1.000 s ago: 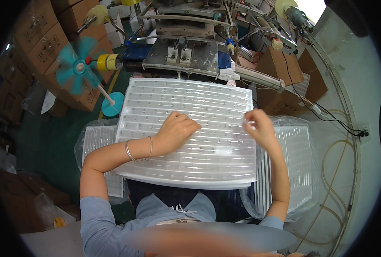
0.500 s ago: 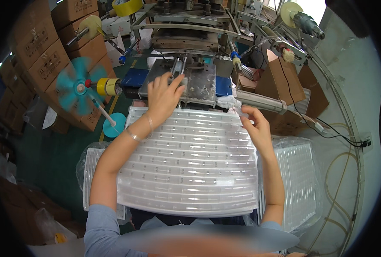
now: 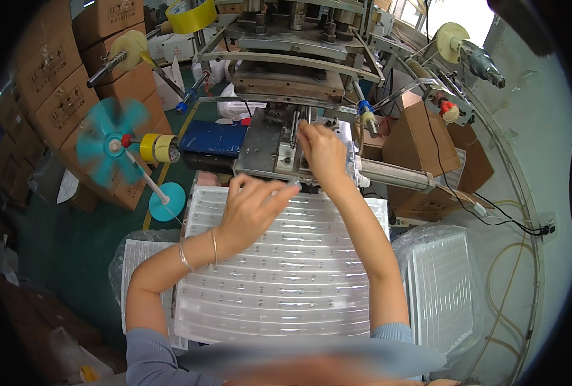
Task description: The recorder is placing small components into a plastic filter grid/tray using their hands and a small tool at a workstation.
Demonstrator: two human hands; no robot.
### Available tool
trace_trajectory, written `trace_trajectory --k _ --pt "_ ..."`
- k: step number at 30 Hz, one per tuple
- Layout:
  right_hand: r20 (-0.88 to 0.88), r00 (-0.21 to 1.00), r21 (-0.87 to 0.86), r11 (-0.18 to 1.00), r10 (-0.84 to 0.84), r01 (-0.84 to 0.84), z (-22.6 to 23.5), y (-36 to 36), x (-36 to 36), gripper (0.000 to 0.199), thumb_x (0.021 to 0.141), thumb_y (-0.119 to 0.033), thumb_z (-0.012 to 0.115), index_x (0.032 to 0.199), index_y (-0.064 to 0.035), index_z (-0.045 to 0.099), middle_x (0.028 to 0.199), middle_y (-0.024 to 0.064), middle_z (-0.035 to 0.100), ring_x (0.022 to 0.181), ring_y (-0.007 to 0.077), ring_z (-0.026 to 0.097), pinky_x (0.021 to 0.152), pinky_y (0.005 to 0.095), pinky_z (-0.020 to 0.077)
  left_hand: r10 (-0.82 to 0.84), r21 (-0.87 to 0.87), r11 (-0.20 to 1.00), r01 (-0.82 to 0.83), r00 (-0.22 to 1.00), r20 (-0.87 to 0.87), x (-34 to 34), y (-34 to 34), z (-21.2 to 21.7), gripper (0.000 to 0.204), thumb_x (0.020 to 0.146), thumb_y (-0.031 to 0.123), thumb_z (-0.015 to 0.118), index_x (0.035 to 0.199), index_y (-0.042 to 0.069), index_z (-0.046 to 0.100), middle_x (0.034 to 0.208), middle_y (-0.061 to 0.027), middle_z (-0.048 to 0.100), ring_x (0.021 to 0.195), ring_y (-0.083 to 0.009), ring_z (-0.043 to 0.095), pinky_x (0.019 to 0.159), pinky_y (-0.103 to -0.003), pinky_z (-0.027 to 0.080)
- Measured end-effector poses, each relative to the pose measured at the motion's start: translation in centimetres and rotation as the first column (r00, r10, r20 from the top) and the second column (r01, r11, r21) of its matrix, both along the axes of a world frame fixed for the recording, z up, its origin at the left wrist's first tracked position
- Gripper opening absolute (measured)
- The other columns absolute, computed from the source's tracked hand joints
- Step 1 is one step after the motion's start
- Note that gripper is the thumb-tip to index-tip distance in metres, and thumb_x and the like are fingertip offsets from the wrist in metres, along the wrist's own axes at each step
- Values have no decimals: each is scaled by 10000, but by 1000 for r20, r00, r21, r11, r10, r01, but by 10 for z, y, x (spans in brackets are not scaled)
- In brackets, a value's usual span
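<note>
My right hand (image 3: 324, 154) reaches onto the metal bed (image 3: 260, 145) of a press, fingers pinched together at a narrow metal fixture (image 3: 287, 154). What those fingers hold, if anything, is hidden. Lower and to the left, my left hand (image 3: 250, 209) hovers above a clear plastic tray (image 3: 260, 309), a little blurred. A small clear piece (image 3: 294, 184) shows at its fingertips, near the front edge of the bed. The tray has many curved-looking rows of slots with small parts in them, and lies in front of my body.
The press head (image 3: 292, 87) hangs over the bed. A blue box (image 3: 212, 138) sits left of it. A turquoise fan (image 3: 113, 145) spins at the left, beside stacked cartons (image 3: 61, 96). Bagged trays (image 3: 443, 283) stand at the right, near an open carton (image 3: 421, 138) and hanging cables (image 3: 511, 209).
My right hand has moved from the tray's right far corner onto the press fixture. My left hand has drawn back from the press bed to above the tray. The view has shifted slightly.
</note>
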State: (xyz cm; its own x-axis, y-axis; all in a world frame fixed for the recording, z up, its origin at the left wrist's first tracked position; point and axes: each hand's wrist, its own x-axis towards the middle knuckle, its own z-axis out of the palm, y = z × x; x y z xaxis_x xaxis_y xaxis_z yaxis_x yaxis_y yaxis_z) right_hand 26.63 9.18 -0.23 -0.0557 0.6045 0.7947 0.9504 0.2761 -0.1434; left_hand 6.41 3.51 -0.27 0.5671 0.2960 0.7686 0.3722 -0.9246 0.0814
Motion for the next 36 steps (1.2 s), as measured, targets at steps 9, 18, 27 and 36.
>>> trace_trajectory --k 9,18,27,36 --pt "-233 972 1 1000 26 -26 -5 -13 20 349 845 -277 621 1128 -74 590 1054 139 624 953 317 600 789 381 478 -245 -238 941 240 969 7 -29 -47 -7 356 713 -55 634 1062 12 614 1032 -106 631 816 -251 609 708 -329 507" --pt "-115 990 -585 800 83 -135 6 -219 56 162 800 -154 655 943 -85 688 814 81 650 741 248 633 641 348 495 -487 -413 794 445 873 5 7 -109 -28 367 711 -45 679 1064 27 606 966 -121 619 823 -271 631 674 -311 535" --pt "76 983 -760 648 169 -53 -56 -307 62 116 794 -94 555 879 -105 634 906 73 570 869 251 594 706 378 510 -381 -344 905 249 834 -400 71 -150 -79 156 759 130 635 908 93 605 812 -47 589 824 -203 563 809 -343 384" --pt "15 979 -761 638 204 -121 -50 -302 75 168 745 -75 636 906 -109 602 893 98 573 826 278 611 692 380 508 -251 -251 959 129 797 -549 66 -147 -59 254 756 180 686 987 103 612 920 -41 570 878 -205 527 825 -355 368"
